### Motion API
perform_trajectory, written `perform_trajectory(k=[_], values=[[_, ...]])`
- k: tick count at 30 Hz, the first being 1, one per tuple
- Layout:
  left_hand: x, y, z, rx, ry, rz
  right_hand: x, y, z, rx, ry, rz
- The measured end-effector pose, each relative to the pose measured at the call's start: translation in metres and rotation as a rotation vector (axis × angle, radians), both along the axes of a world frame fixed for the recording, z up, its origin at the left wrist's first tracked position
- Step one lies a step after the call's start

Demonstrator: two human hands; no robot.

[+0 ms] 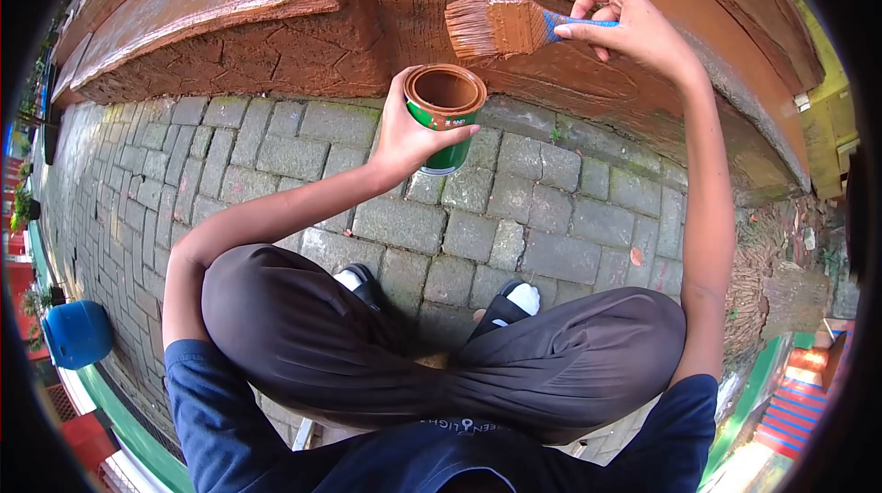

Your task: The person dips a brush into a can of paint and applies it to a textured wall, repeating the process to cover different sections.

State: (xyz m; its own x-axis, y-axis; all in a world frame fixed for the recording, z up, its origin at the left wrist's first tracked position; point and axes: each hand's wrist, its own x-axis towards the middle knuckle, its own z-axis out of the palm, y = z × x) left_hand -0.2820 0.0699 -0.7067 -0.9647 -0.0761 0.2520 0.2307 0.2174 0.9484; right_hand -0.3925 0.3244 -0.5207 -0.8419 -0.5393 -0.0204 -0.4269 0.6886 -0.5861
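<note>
Blue covers the one barrel by the left edge of the block paving. Along the paving's far edge runs one brown-painted wall. The left hand is curled firmly around one paint can, thumb laid across its green side; the can is held above the paving, near the wall's lower edge, its one round mouth open and its rim smeared brown. Nearer the person, two dark sandals with two white socks rest on the paving, between two bent knees in dark trousers. Further right, one paintbrush is level before the wall, brown-coated bristles pointing left; whether they touch it I cannot tell. The right hand pinches its one blue handle between thumb and fingers. One dry leaf lies on the paving below that hand.
</note>
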Motion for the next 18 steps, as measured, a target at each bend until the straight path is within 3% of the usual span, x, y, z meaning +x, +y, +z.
perform_trajectory(k=[18], values=[[-0.0034,0.0063,-0.0020,0.017,0.051,0.000,0.0045,-0.0001,-0.0027,-0.003,-0.072,0.040]])
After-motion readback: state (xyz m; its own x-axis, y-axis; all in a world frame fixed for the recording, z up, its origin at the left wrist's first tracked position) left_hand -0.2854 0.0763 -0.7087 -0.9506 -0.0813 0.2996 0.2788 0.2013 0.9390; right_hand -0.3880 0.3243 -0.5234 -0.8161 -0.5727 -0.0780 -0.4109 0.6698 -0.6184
